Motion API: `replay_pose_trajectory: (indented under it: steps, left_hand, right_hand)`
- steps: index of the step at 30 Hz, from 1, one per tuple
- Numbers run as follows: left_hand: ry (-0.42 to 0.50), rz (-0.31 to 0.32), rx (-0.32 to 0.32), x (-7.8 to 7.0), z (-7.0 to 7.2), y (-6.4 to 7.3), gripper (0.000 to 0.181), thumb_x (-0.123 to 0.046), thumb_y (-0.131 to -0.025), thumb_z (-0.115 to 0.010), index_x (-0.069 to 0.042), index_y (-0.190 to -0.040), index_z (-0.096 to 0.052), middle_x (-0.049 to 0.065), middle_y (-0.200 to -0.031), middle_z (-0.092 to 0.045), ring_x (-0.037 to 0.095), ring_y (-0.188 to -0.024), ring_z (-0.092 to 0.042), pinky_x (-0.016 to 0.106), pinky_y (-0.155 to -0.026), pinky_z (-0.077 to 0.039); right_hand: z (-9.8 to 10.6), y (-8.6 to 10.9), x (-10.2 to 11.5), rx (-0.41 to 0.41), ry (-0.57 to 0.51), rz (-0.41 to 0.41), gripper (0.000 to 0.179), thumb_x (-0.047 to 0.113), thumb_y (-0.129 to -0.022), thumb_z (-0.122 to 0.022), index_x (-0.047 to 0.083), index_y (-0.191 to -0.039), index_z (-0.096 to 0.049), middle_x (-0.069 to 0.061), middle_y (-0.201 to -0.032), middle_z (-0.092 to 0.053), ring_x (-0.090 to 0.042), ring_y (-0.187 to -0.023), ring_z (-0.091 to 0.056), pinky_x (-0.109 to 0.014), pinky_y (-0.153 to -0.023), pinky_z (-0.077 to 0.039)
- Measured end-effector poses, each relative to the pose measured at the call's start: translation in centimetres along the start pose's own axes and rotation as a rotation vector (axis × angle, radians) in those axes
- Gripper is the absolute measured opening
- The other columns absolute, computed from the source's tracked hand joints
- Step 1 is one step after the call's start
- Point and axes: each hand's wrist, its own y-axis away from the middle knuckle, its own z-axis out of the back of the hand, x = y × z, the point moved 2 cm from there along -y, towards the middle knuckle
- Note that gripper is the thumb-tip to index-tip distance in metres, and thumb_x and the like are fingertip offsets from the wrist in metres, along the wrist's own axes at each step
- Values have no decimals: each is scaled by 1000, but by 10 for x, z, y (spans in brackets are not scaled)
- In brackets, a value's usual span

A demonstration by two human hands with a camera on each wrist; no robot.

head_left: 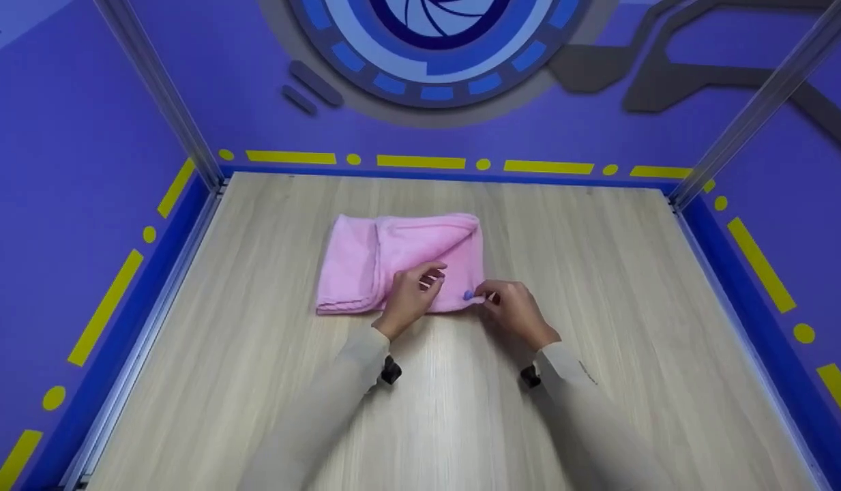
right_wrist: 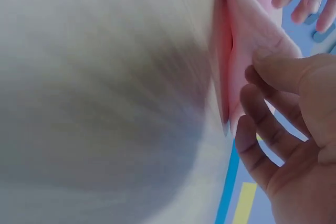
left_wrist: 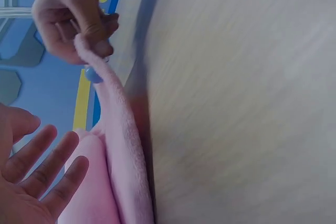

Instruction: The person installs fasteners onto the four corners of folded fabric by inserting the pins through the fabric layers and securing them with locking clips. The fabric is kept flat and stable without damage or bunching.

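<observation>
A folded pink towel (head_left: 348, 262) with a soft, fuzzy surface lies on the wooden table, its right part turned back along a diagonal crease. My right hand (head_left: 517, 308) pinches its near right corner between thumb and forefinger. Beside those fingers a small round blue bead (head_left: 468, 295) shows on the cloth. In the left wrist view, the pinched edge (left_wrist: 113, 85) is raised off the table. My left hand (head_left: 410, 296) hovers close over the towel's middle, its fingers spread and loosely bent, holding nothing.
The light wooden table (head_left: 256, 382) is bordered by blue panels (head_left: 420, 136) with yellow dashes at the back and both sides. Metal posts (head_left: 164, 88) stand at the back corners. A small black device (head_left: 391, 370) is worn on each wrist.
</observation>
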Motion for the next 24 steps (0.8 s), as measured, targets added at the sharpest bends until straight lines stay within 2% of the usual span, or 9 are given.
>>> replay_pose_trajectory:
  steps: [5, 8, 11, 13, 18, 21, 24]
  left_hand:
    - [5, 5, -12, 5, 9, 6, 22, 3, -93, -68, 2, -114, -73, 16, -95, -77, 26, -84, -74, 39, -71, -63]
    - [0, 19, -20, 8, 13, 10, 22, 3, -93, -68, 1, -114, -74, 14, -93, -77, 24, -82, -74, 38, -71, -63]
    - [-24, 31, -30, 9, 17, 12, 22, 2, -93, -69, -1, -114, -75, 11, -91, -77, 21, -79, -73, 32, -70, -62]
    - [-33, 37, -33, 8, 19, 13, 21, 1, -93, -69, -1, -113, -75, 10, -91, -77, 20, -78, -73, 28, -70, -61]
    - [-24, 55, -27, 7, 23, 16, 20, 0, -94, -68, 0, -113, -75, 10, -90, -77, 17, -77, -72, 26, -71, -60]
    - [-11, 40, -20, 6, 28, 17, 17, 0, -96, -66, -1, -110, -76, 12, -90, -77, 15, -75, -72, 26, -70, -60]
    - [-36, 3, -9, 5, 37, 19, 15, 0, -97, -66, -2, -107, -77, 12, -89, -77, 14, -74, -71, 27, -69, -60]
  right_hand:
    - [-1, 6, -6, 107, -11, -88, 23, -1, -95, -64, 13, -102, -80, 1, -103, -76, -12, -75, -58, -30, -68, -51]
    - [-2, 9, -9, 140, -20, -119, 20, 7, -98, -62, 12, -106, -80, 0, -103, -75, -11, -74, -56, -29, -66, -49]
    - [-2, 11, -11, 142, -34, -132, 16, 16, -100, -67, 11, -106, -81, -1, -100, -75, -12, -76, -59, -32, -69, -52]
    - [-3, 11, -11, 133, -30, -129, 14, 19, -99, -71, 11, -105, -81, -1, -99, -74, -13, -83, -63, -35, -75, -55]
    - [-3, 11, -11, 134, -12, -124, 12, 11, -95, -75, 9, -105, -80, -2, -98, -73, -17, -85, -63, -39, -77, -56]
    - [-2, 12, -11, 140, -3, -109, 13, 11, -95, -73, 9, -106, -79, -3, -100, -73, -17, -86, -63, -39, -78, -56]
    - [6, 16, -14, 123, 2, -120, 17, 14, -97, -71, 9, -112, -78, -4, -104, -74, -16, -88, -66, -40, -81, -58]
